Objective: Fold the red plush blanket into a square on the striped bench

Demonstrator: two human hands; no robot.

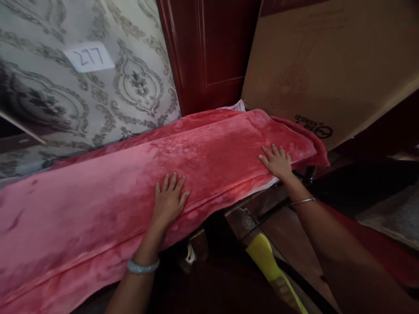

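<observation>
A long pink-red plush blanket (pixel 98 187) lies folded lengthwise across the view, from the lower left up to the right. My left hand (pixel 168 200) rests flat on its near edge in the middle, fingers spread and open. My right hand (pixel 277 161) lies flat near the blanket's right end, fingers apart, holding nothing. A pale bangle is on my left wrist and a thin metal one on my right.
Grey patterned wallpaper (pixel 131 78) with a paper label reading 277 (pixel 88 56) stands behind the blanket. A dark red wooden door (pixel 209 48) and a big cardboard box (pixel 327 65) are at the back right. A yellow object (pixel 265 257) and dark furniture sit below.
</observation>
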